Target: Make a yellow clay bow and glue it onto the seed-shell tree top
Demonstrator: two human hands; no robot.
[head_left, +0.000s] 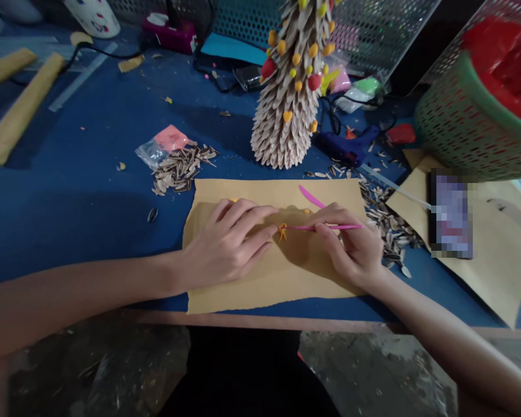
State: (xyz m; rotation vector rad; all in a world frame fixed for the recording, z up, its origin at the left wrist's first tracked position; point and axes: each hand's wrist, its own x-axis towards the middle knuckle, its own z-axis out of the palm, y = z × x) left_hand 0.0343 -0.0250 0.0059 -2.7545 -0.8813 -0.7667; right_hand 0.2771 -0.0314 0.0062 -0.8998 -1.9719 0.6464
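A small orange clay bow shape lies on the brown paper sheet. My left hand rests palm down on the paper, fingers stretched out, with fingertips right beside the orange piece. I cannot tell whether they touch it. My right hand grips a thin pink clay modelling tool, its tip at the orange piece. Behind that hand lies a pink plastic knife, partly hidden by the fingers. A tiny orange clay ball sits between the hands.
Behind the paper stands a cone tree of seed shells with clay balls. Sunflower seed shells are heaped left, more on the right. A blue glue gun, a phone and a green basket occupy the right side.
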